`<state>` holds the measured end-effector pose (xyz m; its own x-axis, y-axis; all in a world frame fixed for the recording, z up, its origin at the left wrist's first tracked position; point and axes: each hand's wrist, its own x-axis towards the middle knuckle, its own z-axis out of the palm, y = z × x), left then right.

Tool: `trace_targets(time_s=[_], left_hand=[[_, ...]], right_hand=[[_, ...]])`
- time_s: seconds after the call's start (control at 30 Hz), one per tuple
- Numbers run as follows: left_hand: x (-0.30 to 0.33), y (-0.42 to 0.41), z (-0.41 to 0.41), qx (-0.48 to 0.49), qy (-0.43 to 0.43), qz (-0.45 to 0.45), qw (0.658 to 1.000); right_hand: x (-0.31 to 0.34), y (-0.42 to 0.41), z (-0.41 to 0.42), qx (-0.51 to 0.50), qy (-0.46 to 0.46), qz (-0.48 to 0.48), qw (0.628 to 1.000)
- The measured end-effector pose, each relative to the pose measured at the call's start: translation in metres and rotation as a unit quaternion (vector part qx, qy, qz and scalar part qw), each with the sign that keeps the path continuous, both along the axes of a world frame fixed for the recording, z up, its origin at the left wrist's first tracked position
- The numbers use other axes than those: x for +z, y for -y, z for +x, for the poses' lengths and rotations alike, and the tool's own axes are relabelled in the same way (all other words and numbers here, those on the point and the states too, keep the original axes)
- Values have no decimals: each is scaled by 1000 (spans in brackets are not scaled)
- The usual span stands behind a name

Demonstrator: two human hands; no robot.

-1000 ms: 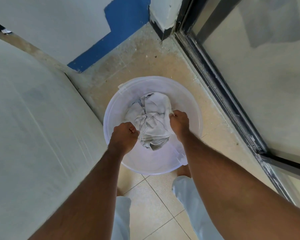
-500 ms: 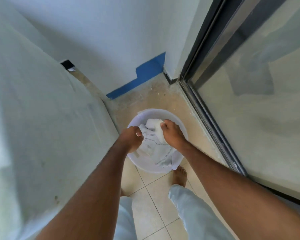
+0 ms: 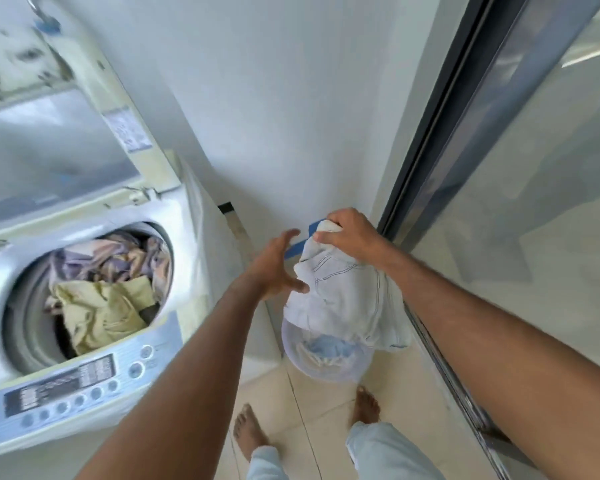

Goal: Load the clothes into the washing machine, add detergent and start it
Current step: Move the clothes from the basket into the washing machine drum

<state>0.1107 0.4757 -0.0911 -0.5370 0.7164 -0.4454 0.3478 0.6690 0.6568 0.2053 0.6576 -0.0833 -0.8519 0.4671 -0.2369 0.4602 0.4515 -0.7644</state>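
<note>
Head view, looking down. The right hand (image 3: 349, 233) has its fingers (image 3: 329, 237) clamped on the top of a pale garment (image 3: 347, 299), which hangs above a white basin (image 3: 329, 370) standing on the tiled floor (image 3: 312, 424). The left hand (image 3: 274, 268) has its fingers spread apart, the thumb touching the garment's left edge. At left, the top-loading washing machine (image 3: 94, 375) stands with its lid (image 3: 49, 147) raised; its drum holds yellow and patterned clothes (image 3: 101, 292). A sliding glass door (image 3: 520, 209) runs along the right.
</note>
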Motion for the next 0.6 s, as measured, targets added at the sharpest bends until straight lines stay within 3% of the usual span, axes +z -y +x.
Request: trace_targets(time_s=[0.1, 0.2, 0.3, 0.4, 0.43, 0.5, 0.6], left_hand=[[43, -14, -4, -50, -52, 40, 997], [84, -23, -8, 45, -75, 134, 987], [124, -27, -20, 72, -130, 178, 973], [162, -17, -39, 92, -120, 231, 961], [177, -11, -46, 95, -102, 248, 959], [207, 4, -60, 80, -46, 284, 954], [244, 26, -77, 33, 24, 328, 944]], right_hand=[[75, 9, -17, 78, -58, 15, 995], [134, 24, -24, 79, -136, 30, 987], [156, 32, -10, -39, -229, 5, 973], [132, 34, 22, -227, -188, 80, 952], [120, 35, 30, -268, -161, 30, 950], [105, 43, 34, -302, -126, -174, 929], [101, 62, 17, -278, -143, -451, 836]])
